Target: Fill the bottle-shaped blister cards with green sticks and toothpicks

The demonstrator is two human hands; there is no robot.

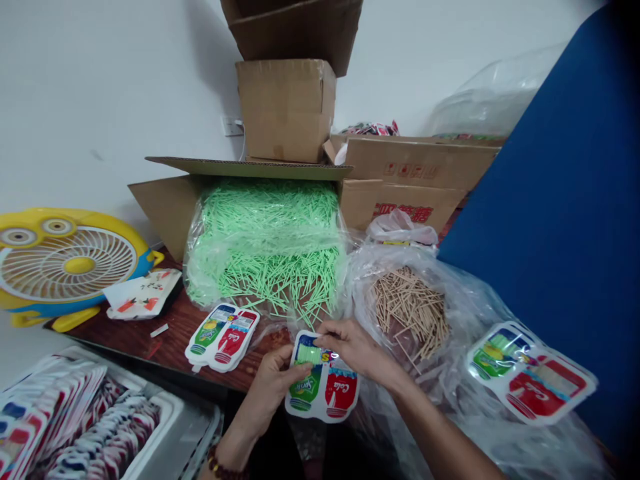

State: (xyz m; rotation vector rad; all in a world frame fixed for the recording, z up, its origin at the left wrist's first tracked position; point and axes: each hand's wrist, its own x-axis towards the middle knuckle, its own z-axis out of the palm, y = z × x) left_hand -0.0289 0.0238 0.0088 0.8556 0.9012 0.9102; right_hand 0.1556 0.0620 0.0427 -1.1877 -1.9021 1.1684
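Note:
My left hand (273,387) grips the left side of a flat candy pack (343,397), its thumb over the green half. The pack is shaped like two joined bottles, a green Sprite one and a red Cola one. Over the pack's upper part, my right hand (350,343) is pinched on light-green sticks (303,353) at the window of the green half. Its fingertips partly hide them. A similar pack (223,337) lies on the table to the left. Another pack (533,373), with green sticks behind its window, rests on clear plastic at the right.
Beyond my hands, an open carton (167,207) holds a bag of loose green sticks (275,233). Brown sticks (413,307) lie in a clear plastic bag. A yellow fan (80,263) stands left; below it a white bin (170,407) holds many packs. A blue panel (545,200) borders the right.

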